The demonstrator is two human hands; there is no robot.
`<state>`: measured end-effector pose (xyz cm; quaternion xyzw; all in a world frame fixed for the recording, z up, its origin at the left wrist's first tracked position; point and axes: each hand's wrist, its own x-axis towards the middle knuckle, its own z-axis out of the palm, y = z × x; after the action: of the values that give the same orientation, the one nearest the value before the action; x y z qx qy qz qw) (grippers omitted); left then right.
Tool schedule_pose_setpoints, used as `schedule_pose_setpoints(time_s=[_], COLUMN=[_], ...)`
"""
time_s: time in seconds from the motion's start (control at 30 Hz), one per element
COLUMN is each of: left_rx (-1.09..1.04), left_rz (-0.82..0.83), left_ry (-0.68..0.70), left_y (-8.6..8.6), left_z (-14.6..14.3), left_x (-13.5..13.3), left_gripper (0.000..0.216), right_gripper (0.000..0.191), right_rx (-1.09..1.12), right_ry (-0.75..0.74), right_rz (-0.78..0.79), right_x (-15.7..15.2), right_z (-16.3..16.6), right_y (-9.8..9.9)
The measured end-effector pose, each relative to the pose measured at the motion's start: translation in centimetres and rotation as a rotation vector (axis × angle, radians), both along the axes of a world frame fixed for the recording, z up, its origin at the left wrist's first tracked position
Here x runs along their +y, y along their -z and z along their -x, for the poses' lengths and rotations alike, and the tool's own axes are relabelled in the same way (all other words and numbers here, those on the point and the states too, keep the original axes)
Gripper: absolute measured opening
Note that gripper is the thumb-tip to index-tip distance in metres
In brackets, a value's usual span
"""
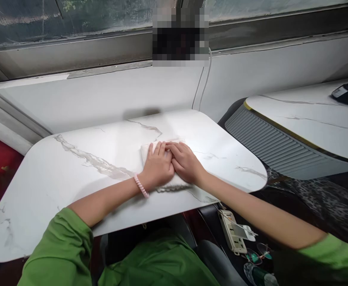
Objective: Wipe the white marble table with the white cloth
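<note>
The left hand and right hand lie together, palms down, on a white cloth on the table.

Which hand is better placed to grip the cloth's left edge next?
Probably the left hand: it rests on the cloth, nearer that edge. The right hand lies farther to the right.

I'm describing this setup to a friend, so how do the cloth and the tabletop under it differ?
The cloth is far smaller than the tabletop beneath it. The cloth's near edge looks wavy, while the tabletop's edge is smooth. The cloth looks plain, but the tabletop has grey-brown veins. Both look whitish.
</note>
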<state>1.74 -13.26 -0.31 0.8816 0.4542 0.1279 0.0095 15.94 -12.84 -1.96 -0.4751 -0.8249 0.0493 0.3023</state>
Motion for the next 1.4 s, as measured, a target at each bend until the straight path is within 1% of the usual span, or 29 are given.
schedule_pose_setpoints(time_s=[0.1,0.23,0.33,0.4,0.5,0.57,0.67,0.8,0.87,0.93,1.0,1.07,1.27,1.33,1.4], left_rx=[-0.009,-0.011,-0.015,-0.009,-0.002,-0.006,-0.009,0.018,0.035,0.047,0.056,0.063,0.056,0.054,0.051], left_rz=[0.003,-0.001,-0.003,0.0,0.007,0.009,-0.008,-0.015,-0.006,0.003,0.013,0.014,-0.036,-0.043,-0.041], left_ry=[-0.082,-0.142,-0.199,-0.206,-0.183,-0.172,-0.17,-0.195,-0.209,-0.21,-0.198,-0.178,-0.044,-0.017,-0.009], left_y=[0.0,0.0,0.1,0.2,0.3,0.5,0.6,0.7,0.6,0.6,0.5,0.5,0.1,0.0,0.0], left_z=[1.2,2.9,3.6,3.9,4.1,4.2,4.3,4.0,3.9,3.7,3.7,3.7,4.3,4.5,4.7], left_x=[4.9,11.7,15.4,17.1,18.7,19.3,19.4,18.1,16.8,14.9,12.3,9.0,-2.1,-4.8,-6.4], left_gripper=[0.047,0.044,0.043,0.043,0.043,0.043,0.042,0.042,0.042,0.043,0.045,0.045,0.049,0.05,0.05], right_gripper=[0.039,0.037,0.037,0.035,0.034,0.033,0.034,0.037,0.039,0.04,0.041,0.042,0.043,0.043,0.043], right_rx=[0.0,-0.01,-0.006,-0.01,-0.011,-0.008,-0.002,0.028,0.031,0.01,-0.024,-0.065,-0.186,-0.191,-0.182], right_ry=[-0.018,-0.022,-0.034,-0.008,0.047,0.068,0.063,0.042,0.028,0.01,0.0,-0.018,-0.145,-0.178,-0.196], right_rz=[0.003,-0.014,-0.011,-0.003,0.015,0.025,0.024,-0.005,-0.019,-0.024,-0.022,-0.023,-0.063,-0.062,-0.042], right_x=[5.7,13.2,17.2,18.8,20.1,20.4,20.3,19.1,17.8,15.9,13.2,9.8,-1.3,-3.8,-5.3], right_z=[1.7,3.9,4.9,5.3,5.4,5.5,5.4,5.4,5.3,5.2,4.9,4.5,3.0,2.7,2.7], right_y=[0.1,0.2,0.4,0.5,0.7,0.7,0.8,1.0,1.1,1.1,0.9,0.6,-0.4,-0.6,-0.7])
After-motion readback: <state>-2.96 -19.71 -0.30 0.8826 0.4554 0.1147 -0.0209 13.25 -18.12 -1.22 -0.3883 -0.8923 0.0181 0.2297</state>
